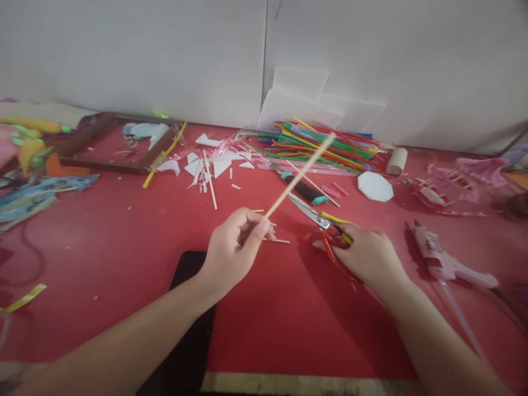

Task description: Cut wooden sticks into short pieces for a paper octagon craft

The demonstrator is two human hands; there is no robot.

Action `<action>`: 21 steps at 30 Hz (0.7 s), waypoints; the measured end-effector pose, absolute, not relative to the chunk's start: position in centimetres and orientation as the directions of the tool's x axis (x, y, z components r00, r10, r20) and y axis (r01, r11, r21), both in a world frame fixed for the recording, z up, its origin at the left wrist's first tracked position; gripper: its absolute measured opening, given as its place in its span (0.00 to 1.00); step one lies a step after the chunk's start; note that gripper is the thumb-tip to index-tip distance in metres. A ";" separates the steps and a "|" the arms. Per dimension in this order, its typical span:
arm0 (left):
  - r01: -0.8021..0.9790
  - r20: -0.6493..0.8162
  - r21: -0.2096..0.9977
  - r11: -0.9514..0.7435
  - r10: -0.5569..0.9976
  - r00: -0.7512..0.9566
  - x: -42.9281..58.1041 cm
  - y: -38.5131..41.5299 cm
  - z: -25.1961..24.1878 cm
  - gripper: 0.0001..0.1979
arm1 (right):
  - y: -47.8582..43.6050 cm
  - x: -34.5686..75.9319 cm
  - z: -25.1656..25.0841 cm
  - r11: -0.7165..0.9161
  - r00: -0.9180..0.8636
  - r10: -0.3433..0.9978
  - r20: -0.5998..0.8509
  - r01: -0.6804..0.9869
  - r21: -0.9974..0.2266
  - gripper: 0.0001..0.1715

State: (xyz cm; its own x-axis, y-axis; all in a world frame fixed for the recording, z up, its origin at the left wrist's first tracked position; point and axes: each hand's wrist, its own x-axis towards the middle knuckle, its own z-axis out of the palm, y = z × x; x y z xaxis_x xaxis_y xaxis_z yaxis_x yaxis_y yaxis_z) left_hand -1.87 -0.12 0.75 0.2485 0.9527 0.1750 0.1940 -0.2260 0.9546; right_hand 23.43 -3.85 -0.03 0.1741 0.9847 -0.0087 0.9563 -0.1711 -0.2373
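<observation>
My left hand pinches the lower end of a thin wooden stick, which slants up to the right. Around the handles of a pair of scissors my right hand is closed. The scissors have red and yellow handles, and their blades point up and left, just right of the stick. Several short cut stick pieces lie on the red table behind my left fingers, partly hidden. A craft knife with a black and teal handle rests beyond the scissor blades.
Coloured pipe cleaners are heaped by the wall. A pink glue gun lies at right, near a white octagon. White scraps, a brown frame and a black phone-like slab are on the left half.
</observation>
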 end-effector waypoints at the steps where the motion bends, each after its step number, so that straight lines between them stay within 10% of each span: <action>1: 0.259 0.193 0.929 -0.264 0.944 0.268 -1.9 -0.3 0.6 0.07 | -3.9 23.6 -0.2 -0.157 0.160 0.987 -0.006 0.961 -0.226 0.25; 21: 0.583 0.192 0.680 -0.445 0.875 0.443 -1.6 -0.8 0.1 0.05 | -5.5 22.8 -0.3 0.149 -0.086 0.946 0.312 0.972 -0.181 0.12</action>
